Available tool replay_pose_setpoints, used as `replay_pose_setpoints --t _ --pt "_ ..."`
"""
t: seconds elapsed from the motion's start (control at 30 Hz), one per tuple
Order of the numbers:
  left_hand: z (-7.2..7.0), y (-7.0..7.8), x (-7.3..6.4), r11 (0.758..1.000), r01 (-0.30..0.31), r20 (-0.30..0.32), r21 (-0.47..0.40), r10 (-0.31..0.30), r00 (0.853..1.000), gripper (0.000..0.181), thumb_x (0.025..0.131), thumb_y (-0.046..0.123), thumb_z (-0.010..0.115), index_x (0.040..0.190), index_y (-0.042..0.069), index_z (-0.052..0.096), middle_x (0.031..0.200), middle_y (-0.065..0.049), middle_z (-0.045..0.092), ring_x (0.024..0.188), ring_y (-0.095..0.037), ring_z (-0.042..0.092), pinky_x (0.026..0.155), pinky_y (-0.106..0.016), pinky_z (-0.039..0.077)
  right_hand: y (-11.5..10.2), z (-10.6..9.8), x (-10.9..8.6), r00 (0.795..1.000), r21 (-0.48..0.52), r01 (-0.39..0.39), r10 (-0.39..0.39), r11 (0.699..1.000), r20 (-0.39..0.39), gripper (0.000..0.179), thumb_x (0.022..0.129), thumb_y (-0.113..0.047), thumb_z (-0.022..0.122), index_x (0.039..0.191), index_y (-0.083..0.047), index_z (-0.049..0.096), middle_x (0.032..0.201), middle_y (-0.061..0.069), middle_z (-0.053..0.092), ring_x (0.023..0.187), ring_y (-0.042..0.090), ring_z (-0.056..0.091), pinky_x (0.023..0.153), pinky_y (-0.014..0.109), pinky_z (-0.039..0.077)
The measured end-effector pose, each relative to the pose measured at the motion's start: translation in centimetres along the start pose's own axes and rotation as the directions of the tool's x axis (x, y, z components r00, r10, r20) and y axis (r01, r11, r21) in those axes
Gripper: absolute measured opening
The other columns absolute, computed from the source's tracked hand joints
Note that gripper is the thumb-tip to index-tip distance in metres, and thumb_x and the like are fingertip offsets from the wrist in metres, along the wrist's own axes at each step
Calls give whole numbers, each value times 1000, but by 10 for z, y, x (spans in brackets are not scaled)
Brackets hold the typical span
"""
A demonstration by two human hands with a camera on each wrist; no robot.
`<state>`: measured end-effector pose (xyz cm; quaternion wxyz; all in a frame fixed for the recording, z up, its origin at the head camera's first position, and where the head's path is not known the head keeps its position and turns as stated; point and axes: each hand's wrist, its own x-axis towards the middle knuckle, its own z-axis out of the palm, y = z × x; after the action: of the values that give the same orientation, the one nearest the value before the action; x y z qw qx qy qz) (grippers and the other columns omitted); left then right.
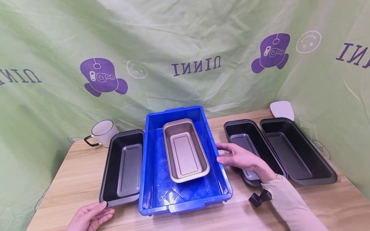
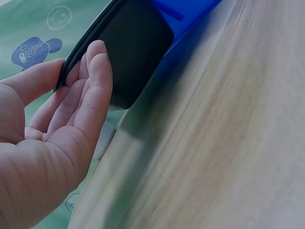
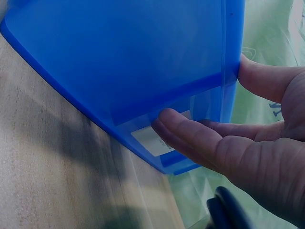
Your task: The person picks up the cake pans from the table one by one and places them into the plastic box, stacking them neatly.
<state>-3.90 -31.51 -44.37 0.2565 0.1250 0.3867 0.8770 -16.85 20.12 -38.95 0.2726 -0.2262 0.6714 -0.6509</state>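
Observation:
My left hand [image 1: 91,217] pinches the near-left corner of a black loaf pan [image 1: 130,170], thumb on the rim and fingers under it, as the left wrist view shows. This pan stands right beside a blue plastic bin [image 1: 185,205], close against its left wall. Inside the bin lies a gold-toned loaf pan [image 1: 185,154], upright and hollow side up. At the bin's right side my right hand [image 1: 241,156] holds the rim, with the thumb at the edge and the fingers [image 3: 190,136] along the outer wall. A white label [image 3: 155,143] shows behind those fingers.
Two more dark loaf pans, one nearer [image 1: 245,141] and one farther right [image 1: 297,154], stand side by side on the wooden table [image 1: 75,179]. A white mug [image 1: 104,132] with a black handle is at the back left. Behind the right pans sits a white flat piece [image 1: 282,110]. Green printed cloth surrounds the table.

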Motion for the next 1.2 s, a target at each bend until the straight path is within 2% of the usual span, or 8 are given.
replay_pose_setpoints --t 0.27,0.47,0.67,0.8,0.93,1.2 --pt "3 5 -1 997 -73 -15 -1 73 997 41 102 -6 27 112 -4 67 109 -20 67 105 -27 65 94 -34 49 -3 1 0 1000 -9 -5 5 1000 -6 73 93 -8 62 142 19 16 141 42 28 123 50 43 94 34 50" --pt "6 12 -1 997 -79 -20 -21 79 997 41 103 -5 25 116 -4 64 113 -21 64 107 -28 64 95 -33 47 -3 1 -1 1000 2 -5 5 1000 5 72 93 -6 61 142 19 15 140 43 29 122 50 44 94 36 50" --pt "12 19 1 996 -82 -65 36 84 994 43 103 -3 24 116 -3 66 112 -19 66 105 -25 65 94 -32 49 -3 1 -1 1000 11 -2 2 1000 12 72 93 -6 60 142 20 14 140 43 28 121 50 45 93 37 50" --pt "19 24 5 993 -107 -82 57 111 990 46 103 -4 21 114 -4 66 111 -19 67 104 -25 65 93 -32 49 -3 1 -1 1000 9 2 -2 1000 12 71 93 -6 60 142 20 15 140 43 28 121 50 44 93 37 50" --pt "24 28 10 987 -152 -60 54 155 986 48 103 -5 19 114 -7 65 110 -22 67 105 -27 65 93 -33 49 -3 1 -1 1000 4 1 -1 1000 10 71 93 -5 60 142 20 15 140 43 28 121 51 44 93 36 51" --pt "36 33 20 977 -198 -6 80 199 980 52 102 -6 14 116 -8 64 112 -21 66 105 -27 65 94 -34 49 -3 2 -1 1000 3 0 0 1000 6 72 93 -6 61 142 20 15 140 43 27 122 51 44 93 36 51"
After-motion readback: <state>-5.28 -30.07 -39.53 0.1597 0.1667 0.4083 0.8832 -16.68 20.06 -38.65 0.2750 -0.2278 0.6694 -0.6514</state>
